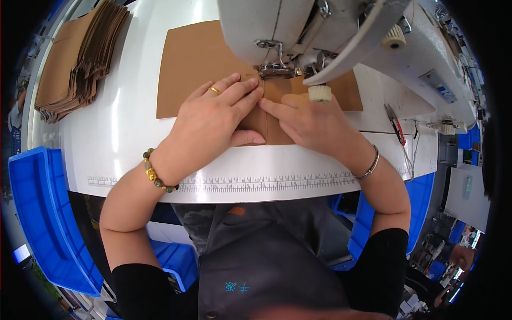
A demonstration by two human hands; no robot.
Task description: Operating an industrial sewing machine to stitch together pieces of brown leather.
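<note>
Brown sheet [197, 64]: thin, flat, tan material lying on the white table [122, 138], its near middle portion folded into a narrower strip that runs under the presser foot [274, 69] of the white sewing machine [320, 26].

Left hand [213, 120]: palm down on the sheet, fingers stretched forward and pressed flat, fingertips just short of the presser foot; thumb lies along the strip's near edge. Gold ring on one finger, beaded bracelet [157, 173] at the wrist.

Right hand [309, 120]: flat on the strip's right side, forefinger pointing left to meet the left fingertips; nothing pinched. Silver bangle [370, 165] at the wrist.

Stack of brown sheets [80, 58]: far left on the table, well apart.

Printed ruler strip [256, 184]: along the table's near edge.

Blue bins [37, 213]: below the table, left and right.
</note>
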